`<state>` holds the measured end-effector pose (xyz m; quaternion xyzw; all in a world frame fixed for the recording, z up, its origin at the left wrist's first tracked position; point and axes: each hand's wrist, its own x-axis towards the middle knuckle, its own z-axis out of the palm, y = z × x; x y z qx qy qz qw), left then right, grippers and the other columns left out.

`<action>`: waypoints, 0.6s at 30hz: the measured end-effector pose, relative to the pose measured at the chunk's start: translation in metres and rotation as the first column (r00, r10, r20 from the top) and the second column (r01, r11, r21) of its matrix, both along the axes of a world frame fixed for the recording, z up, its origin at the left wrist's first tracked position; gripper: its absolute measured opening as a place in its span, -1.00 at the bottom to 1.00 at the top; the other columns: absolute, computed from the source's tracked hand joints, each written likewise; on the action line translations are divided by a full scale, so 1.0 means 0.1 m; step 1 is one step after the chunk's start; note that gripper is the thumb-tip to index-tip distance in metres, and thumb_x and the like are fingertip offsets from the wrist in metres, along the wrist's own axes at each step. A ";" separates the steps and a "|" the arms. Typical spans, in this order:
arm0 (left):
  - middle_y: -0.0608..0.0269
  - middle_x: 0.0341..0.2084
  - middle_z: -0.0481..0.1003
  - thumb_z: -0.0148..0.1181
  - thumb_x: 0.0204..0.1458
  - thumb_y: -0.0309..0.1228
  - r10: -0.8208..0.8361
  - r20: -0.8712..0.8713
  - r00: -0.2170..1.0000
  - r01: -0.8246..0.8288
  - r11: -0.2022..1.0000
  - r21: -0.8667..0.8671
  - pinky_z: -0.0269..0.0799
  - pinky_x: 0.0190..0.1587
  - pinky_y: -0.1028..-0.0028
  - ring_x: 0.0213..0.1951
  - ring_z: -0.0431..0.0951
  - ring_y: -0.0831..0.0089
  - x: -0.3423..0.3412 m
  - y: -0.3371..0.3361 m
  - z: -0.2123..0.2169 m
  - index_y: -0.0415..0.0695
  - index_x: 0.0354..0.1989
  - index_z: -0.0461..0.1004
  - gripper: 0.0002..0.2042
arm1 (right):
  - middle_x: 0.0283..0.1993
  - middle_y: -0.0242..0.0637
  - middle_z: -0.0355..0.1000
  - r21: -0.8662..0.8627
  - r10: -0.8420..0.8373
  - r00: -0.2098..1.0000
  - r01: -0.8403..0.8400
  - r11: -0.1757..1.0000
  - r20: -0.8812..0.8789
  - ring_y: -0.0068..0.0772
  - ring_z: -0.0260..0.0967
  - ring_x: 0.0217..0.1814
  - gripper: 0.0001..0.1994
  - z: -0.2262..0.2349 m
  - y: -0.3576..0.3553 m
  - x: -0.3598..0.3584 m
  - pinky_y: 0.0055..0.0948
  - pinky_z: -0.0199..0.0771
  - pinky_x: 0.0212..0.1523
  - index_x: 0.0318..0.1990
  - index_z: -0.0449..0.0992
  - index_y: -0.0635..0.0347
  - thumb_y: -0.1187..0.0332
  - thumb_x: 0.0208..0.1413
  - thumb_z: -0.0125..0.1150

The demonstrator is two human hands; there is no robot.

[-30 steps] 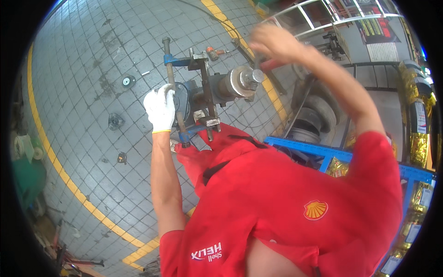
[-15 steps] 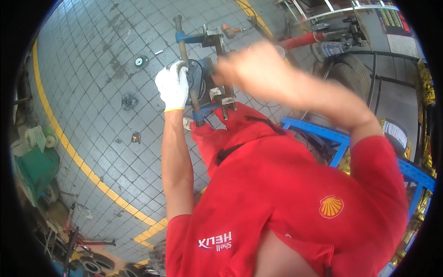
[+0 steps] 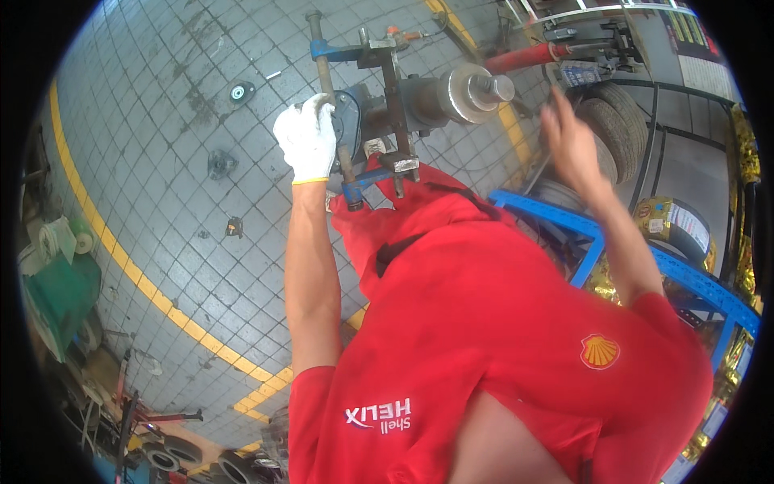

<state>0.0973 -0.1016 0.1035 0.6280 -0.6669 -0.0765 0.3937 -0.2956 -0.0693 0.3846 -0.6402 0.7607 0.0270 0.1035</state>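
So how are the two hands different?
The left hand wears a white glove, but the right hand is bare. The left hand is at the metal bar, while the right hand is away from it, open. Both arms come out of red sleeves.

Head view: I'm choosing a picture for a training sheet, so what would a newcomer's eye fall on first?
Probably the bright red workwear filling the lower middle. Next comes the white-gloved left hand, above centre at the left side of a blue and dark metal assembly, whose shiny stepped cylinder points right. The bare right hand stands apart, right of that cylinder.
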 end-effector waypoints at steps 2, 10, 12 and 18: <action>0.19 -0.33 0.63 0.41 0.24 -0.30 0.013 0.006 1.000 -0.013 1.000 0.022 0.47 -0.08 0.06 -0.22 0.63 0.05 -0.01 0.01 -0.04 0.17 -0.01 0.71 -0.83 | -0.08 0.18 0.67 0.186 0.093 0.996 -0.091 0.978 -0.002 0.25 0.67 0.10 -0.32 0.18 0.54 0.32 0.07 0.69 -0.01 0.64 0.24 0.13 0.17 0.48 0.30; 0.07 -0.25 0.65 0.39 0.29 -0.23 0.040 0.012 0.999 -0.041 0.997 0.067 0.45 0.05 0.02 -0.12 0.63 -0.03 -0.03 -0.07 -0.05 0.16 0.06 0.71 -0.79 | -0.46 -0.19 0.55 -0.008 0.886 0.461 -0.887 0.462 0.037 -0.04 0.63 -0.35 -0.67 -0.10 -0.04 1.40 -0.04 0.60 -0.35 0.15 0.67 0.08 0.22 0.29 0.41; 0.05 -0.22 0.66 0.38 0.30 -0.23 0.060 0.006 0.998 -0.060 0.996 0.060 0.46 0.07 0.02 -0.09 0.63 -0.04 -0.03 -0.06 -0.03 0.15 0.09 0.71 -0.77 | -0.45 -0.16 0.62 0.030 0.888 0.455 -0.889 0.457 -0.068 -0.01 0.67 -0.35 -0.72 -0.09 -0.70 1.72 0.01 0.64 -0.31 0.05 0.74 0.02 0.14 0.30 0.40; 0.05 -0.20 0.65 0.35 0.31 -0.30 -0.009 -0.162 0.987 0.023 0.996 0.085 0.48 0.10 0.02 -0.06 0.62 -0.05 0.03 0.00 0.07 0.04 0.20 0.65 -0.69 | -0.02 -0.02 0.75 -0.090 0.543 0.828 -0.536 0.840 0.136 0.02 0.73 0.03 -0.60 -0.04 -2.14 1.35 -0.11 0.70 0.09 0.16 0.75 0.12 0.17 0.27 0.30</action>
